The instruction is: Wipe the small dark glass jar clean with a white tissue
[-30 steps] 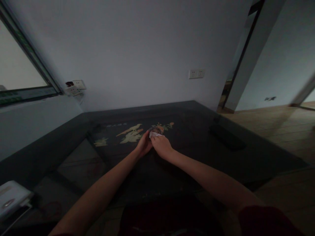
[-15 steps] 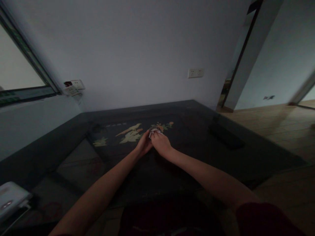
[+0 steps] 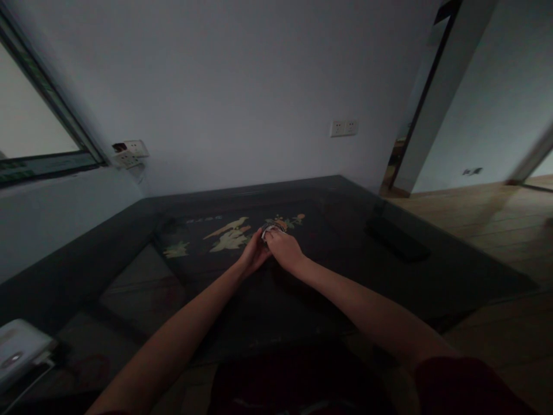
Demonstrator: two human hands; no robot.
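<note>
Over the middle of the dark glossy table (image 3: 242,323), my two hands meet around one small object (image 3: 270,228). It shows a dark edge and a crumpled whitish part like cloth or tissue; most of it is hidden by my fingers. My left hand (image 3: 254,253) cups it from the left with its fingers curled. From the right, the fingertips of my right hand (image 3: 284,248) press closed onto the whitish part. Behind the hands lies a picture of a bird and flowers (image 3: 231,237) in the table's surface.
A long black object (image 3: 397,239) lies on the table to the right. At the lower left edge is a white device (image 3: 23,351) with a cable. Wall sockets (image 3: 344,128) sit on the wall behind, and more sockets (image 3: 132,151) hang near the window.
My right hand has shifted slightly over the small object, and less of the whitish part shows between the fingers. The left hand stays almost in place.
</note>
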